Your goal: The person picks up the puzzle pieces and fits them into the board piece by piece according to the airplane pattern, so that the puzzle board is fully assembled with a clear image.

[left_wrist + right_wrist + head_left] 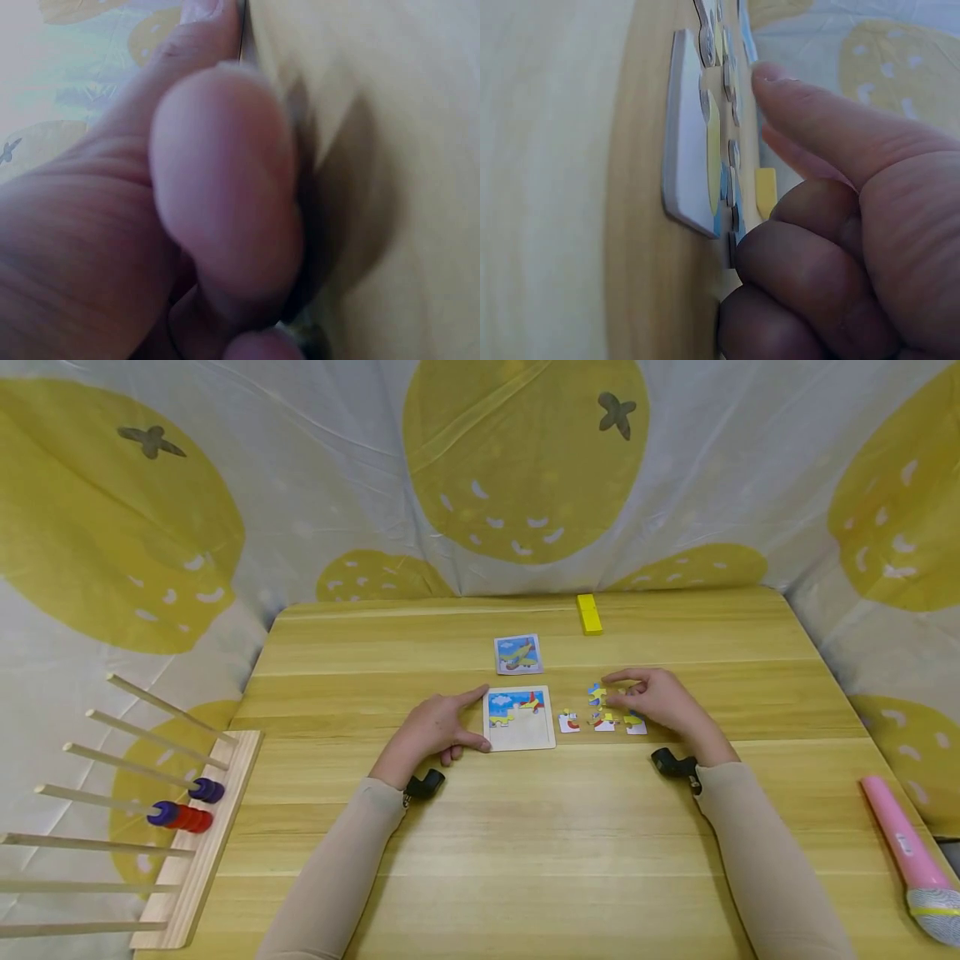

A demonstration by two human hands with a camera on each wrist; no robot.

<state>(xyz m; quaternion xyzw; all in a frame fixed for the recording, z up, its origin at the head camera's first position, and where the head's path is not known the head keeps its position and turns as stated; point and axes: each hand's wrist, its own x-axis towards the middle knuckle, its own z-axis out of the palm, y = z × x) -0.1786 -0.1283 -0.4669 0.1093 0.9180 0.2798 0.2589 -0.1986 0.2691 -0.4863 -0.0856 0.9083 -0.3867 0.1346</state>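
Note:
A square wooden puzzle board (522, 741) lies on the table, its upper part filled with blue, yellow and red pieces. My left hand (437, 727) touches the board's left side, index finger at the upper corner and thumb at the lower one. Right of the board are loose jigsaw pieces: one blue and yellow (597, 695), and several white-based ones, including a nearer piece (686, 142) in the right wrist view. Beside the blue and yellow piece is my right hand (660, 700), thumb and index finger apart, other fingers curled. No piece shows between them. The left wrist view shows mostly blurred fingers.
Behind the board lies a picture card (518, 654) of a yellow aeroplane. A yellow block (589, 614) sits near the back edge. At the left stands a wooden peg rack (198, 852) with purple and red rings; at the right edge lies a pink toy microphone (903, 839).

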